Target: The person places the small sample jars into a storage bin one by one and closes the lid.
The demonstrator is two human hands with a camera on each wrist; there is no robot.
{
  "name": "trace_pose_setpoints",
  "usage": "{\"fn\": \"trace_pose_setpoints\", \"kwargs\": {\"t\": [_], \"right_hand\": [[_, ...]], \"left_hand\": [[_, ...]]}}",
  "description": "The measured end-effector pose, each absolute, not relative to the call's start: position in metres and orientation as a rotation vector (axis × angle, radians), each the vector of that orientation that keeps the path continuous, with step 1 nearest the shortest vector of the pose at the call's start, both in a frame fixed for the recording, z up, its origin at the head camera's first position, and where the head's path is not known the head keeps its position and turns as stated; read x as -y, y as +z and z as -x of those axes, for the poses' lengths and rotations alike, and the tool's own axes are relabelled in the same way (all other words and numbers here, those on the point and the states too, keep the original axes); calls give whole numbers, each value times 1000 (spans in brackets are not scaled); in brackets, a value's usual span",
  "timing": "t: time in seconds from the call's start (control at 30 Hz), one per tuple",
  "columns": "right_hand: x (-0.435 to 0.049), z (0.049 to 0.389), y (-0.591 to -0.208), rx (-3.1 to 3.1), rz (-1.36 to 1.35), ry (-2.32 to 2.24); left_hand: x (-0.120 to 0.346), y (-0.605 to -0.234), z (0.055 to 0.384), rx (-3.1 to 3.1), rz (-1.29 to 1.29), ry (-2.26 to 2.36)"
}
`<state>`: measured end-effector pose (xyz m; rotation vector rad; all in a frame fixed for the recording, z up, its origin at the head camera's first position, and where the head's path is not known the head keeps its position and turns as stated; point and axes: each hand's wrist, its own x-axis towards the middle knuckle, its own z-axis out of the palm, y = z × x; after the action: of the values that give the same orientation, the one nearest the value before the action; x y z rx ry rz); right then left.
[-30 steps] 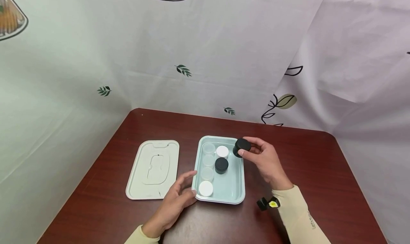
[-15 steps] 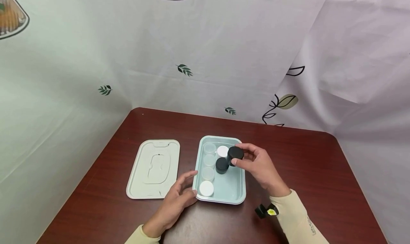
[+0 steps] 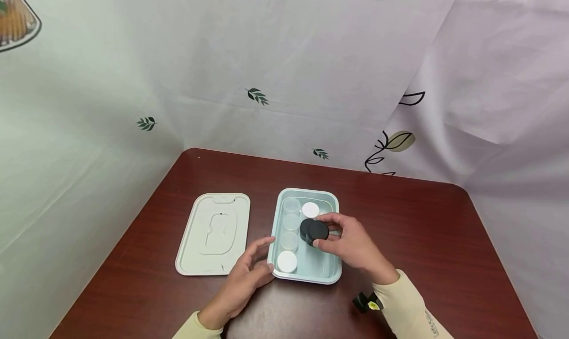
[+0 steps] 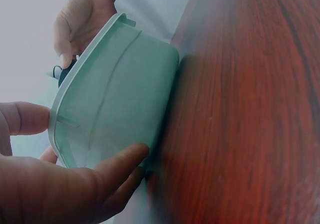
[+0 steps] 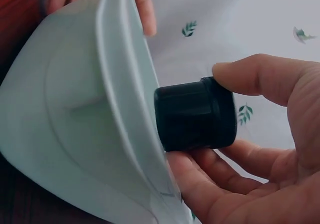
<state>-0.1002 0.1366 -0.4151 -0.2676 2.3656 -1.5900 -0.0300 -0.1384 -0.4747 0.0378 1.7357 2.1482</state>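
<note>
A pale blue-green plastic tub (image 3: 326,272) stands on the table, with round jars in it. My right hand (image 3: 353,240) pinches a black jar (image 3: 318,233) between thumb and fingers, over the middle of the tub. In the right wrist view, the bottom of this black jar (image 5: 185,116) points toward the tub's rim. Partly behind it in the head view is a second black jar (image 3: 304,226). At the tub's left side, my left hand (image 3: 242,279) grips the rim and wall; in the left wrist view, its lower fingers (image 4: 125,159) lie along the outer wall.
A white lid (image 3: 222,235) lies flat to the left of the tub. Along the tub's left side runs a row of clear jars (image 3: 290,241), with a white-topped jar (image 3: 286,262) at the near end. Another white jar (image 3: 310,210) stands near the back. Fabric walls surround the table (image 3: 400,205).
My right hand has carried the black jar leftward and toward me, from the tub's back right corner to beside the other black jar. The left hand stays at the rim.
</note>
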Motion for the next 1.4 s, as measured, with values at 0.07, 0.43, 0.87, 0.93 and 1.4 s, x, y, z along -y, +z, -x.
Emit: {"fn": "trace_pose_setpoints", "kwargs": {"t": [0.07, 0.43, 0.87, 0.93, 1.4], "right_hand": [[-134, 99, -415, -2426, 295, -1524], [-116, 93, -411, -2650, 470, -1139], [-96, 94, -419, -2836, 503, -787], [-95, 93, -420, -2849, 495, -747], [-87, 81, -428, -3029, 634, -523]], "left_hand": [[139, -475, 30, -1735, -42, 2150], [139, -476, 30, -1728, -48, 2156], [140, -477, 31, -1710, -41, 2153], [140, -477, 31, -1712, -39, 2153], [139, -476, 30, -1707, -36, 2160]]}}
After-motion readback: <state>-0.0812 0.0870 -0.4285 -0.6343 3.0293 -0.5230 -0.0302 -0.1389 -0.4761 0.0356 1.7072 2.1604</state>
